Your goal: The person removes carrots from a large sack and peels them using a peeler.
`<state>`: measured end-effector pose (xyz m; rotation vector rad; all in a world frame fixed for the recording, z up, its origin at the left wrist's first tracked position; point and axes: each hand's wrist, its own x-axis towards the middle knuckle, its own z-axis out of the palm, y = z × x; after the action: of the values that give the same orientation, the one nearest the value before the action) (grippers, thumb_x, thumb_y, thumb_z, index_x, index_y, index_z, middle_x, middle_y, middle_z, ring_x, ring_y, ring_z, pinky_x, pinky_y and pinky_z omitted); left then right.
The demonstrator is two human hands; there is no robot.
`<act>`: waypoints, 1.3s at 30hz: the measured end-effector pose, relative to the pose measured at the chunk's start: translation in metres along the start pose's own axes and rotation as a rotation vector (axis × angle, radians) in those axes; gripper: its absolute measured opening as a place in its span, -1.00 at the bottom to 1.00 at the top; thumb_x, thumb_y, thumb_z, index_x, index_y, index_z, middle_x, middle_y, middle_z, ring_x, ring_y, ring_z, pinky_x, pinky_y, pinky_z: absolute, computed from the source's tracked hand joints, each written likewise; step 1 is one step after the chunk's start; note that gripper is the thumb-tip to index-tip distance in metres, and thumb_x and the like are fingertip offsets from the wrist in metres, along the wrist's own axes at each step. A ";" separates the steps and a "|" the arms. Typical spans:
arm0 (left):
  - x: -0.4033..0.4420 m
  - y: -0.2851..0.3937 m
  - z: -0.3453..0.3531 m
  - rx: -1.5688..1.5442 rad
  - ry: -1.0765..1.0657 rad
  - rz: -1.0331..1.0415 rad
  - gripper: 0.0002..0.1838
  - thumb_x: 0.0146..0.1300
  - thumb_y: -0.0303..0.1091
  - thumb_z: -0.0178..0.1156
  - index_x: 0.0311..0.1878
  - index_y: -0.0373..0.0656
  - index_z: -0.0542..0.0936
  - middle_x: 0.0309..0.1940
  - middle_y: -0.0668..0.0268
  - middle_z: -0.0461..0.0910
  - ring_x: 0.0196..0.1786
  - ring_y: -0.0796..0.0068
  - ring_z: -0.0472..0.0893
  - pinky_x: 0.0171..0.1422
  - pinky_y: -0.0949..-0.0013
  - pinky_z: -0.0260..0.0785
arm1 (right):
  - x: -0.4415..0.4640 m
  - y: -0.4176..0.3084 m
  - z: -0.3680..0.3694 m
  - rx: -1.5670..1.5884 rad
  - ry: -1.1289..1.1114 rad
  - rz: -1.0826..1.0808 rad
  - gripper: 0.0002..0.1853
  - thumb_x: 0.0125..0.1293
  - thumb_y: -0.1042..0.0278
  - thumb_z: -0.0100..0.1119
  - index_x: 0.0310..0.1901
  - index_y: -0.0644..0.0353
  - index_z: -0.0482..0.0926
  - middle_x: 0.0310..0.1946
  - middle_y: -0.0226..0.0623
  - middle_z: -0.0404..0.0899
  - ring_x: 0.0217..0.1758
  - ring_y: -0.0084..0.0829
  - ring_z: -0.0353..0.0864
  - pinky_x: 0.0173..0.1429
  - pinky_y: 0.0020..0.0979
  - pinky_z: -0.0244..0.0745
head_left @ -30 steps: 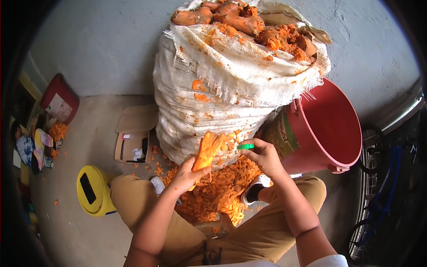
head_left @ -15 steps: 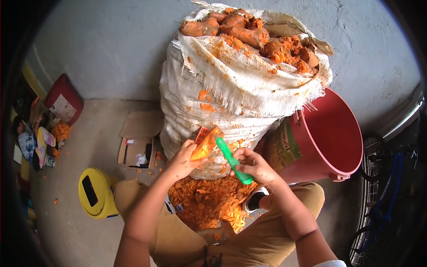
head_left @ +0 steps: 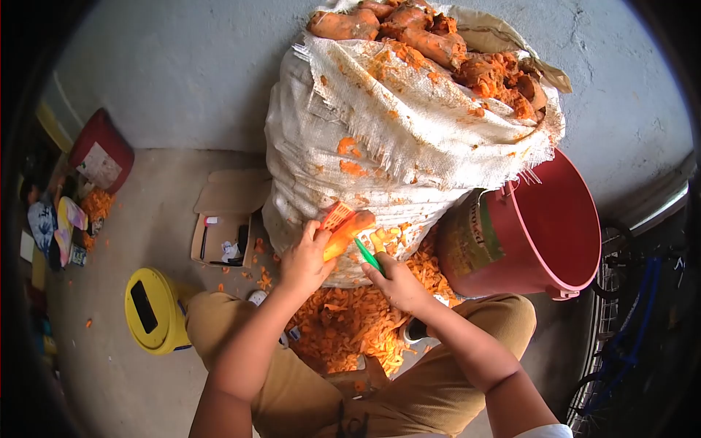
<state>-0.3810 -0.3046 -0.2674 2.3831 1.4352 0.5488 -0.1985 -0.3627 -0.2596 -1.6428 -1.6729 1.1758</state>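
My left hand [head_left: 305, 264] is closed around an orange carrot [head_left: 350, 232], tilted up to the right in front of the sack. A small red slotted piece [head_left: 336, 216] shows beside the carrot at my fingertips; I cannot tell what it is. My right hand [head_left: 400, 283] grips a green-handled peeler [head_left: 369, 254], its tip close to the carrot's lower side. Most of the handle is hidden by my fingers. A yellow-orange strip [head_left: 381, 238] shows just right of the carrot. Below, between my legs, lies a heap of orange peelings [head_left: 350, 328].
A large white woven sack [head_left: 307, 153] heaped with carrots [head_left: 427, 44] stands ahead. To its right is a red bucket [head_left: 460, 274]. Leftward are a cardboard box [head_left: 212, 244], a yellow container [head_left: 150, 310] and a red tub [head_left: 102, 157]. Someone sits [head_left: 47, 219] at the far left; a bicycle [head_left: 635, 321] is right.
My right hand has turned, so less of the green peeler shows. The carrot has swung further right and now lies flatter. The view has shifted slightly.
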 end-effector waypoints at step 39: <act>0.003 -0.002 0.006 0.039 0.045 0.053 -0.52 -0.18 -0.37 0.27 -0.09 -0.23 0.46 -0.10 0.24 0.30 -0.18 0.21 0.46 -0.16 0.28 0.35 | 0.019 0.018 0.027 0.029 0.043 0.230 -0.61 0.18 0.14 0.00 -0.49 0.41 0.41 -0.72 0.04 0.39 -0.63 -0.14 0.43 -0.41 -0.27 0.35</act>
<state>-0.3787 -0.3009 -0.2730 2.4601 1.4175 0.5964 -0.2145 -0.3522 -0.2916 -1.8667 -1.4627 1.2557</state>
